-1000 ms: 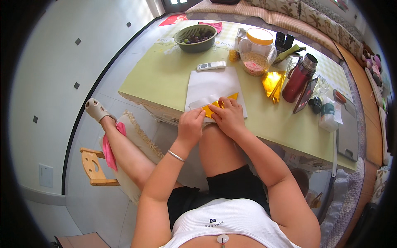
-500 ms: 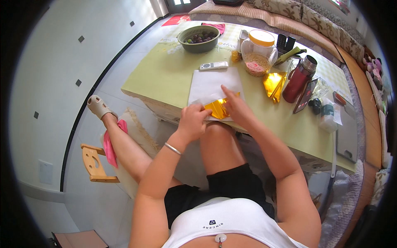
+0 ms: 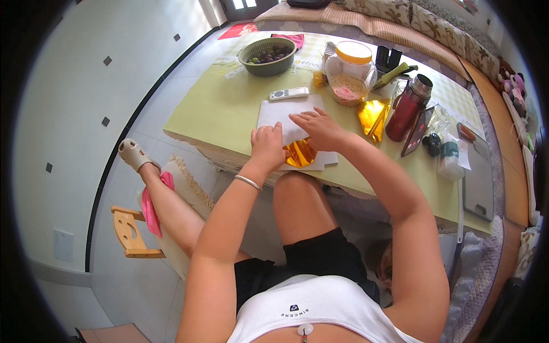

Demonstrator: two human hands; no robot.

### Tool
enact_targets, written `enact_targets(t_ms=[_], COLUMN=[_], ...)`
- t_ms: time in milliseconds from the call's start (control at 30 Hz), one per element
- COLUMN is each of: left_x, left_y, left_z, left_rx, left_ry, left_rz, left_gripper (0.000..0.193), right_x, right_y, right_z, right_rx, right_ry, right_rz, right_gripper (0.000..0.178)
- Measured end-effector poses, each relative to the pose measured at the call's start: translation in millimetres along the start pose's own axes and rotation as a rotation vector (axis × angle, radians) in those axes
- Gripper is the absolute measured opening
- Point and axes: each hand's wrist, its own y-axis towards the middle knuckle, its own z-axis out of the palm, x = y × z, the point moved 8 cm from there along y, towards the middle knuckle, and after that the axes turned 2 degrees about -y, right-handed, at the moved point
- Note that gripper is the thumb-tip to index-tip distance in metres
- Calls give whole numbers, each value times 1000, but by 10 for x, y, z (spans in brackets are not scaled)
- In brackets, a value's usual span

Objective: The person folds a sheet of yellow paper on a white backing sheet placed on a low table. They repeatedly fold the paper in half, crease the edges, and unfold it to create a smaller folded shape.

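Note:
A piece of shiny gold foil (image 3: 300, 154) lies on white paper (image 3: 271, 113) at the table's near edge. My left hand (image 3: 267, 147) is at the foil's left side, its fingers bent down on the paper and its thumb against the foil's edge. Beyond the foil, my right hand (image 3: 321, 129) spreads palm down, fingers stretched leftward over the paper, holding nothing. My right palm hides the foil's upper right corner. Another folded gold foil piece (image 3: 374, 120) stands farther right, beside a red thermos (image 3: 409, 108).
A white remote control (image 3: 289, 94) lies behind the paper. Farther back are a green colander (image 3: 267, 68) of dark round fruit and a clear jar (image 3: 350, 80) with an orange lid. A dark phone-like slab (image 3: 417, 132) and white bottle (image 3: 450, 163) stand right. A wooden chair back (image 3: 128, 228) is lower left.
My right hand has opened out and turned leftward over the paper. My left hand's fingers have moved up onto the paper. The gold foil now lies flatter, with its lower edge rounded.

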Motion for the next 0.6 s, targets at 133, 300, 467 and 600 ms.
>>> enact_targets(t_ms=[133, 300, 467, 600], left_x=[-37, -149, -378, -482], left_y=[76, 54, -106, -215], left_z=[5, -36, 88, 193], left_rx=[147, 119, 81, 9], left_ry=[-27, -150, -25, 138], left_rz=[-55, 41, 180, 233], left_gripper=[58, 27, 22, 26], right_x=[-3, 69, 106, 47], right_y=[120, 116, -67, -282], right_z=[15, 31, 220, 217], right_rx=[150, 136, 89, -4], right_ry=[-51, -28, -21, -16], right_rz=[-55, -181, -231, -179], right_gripper=[57, 22, 20, 28])
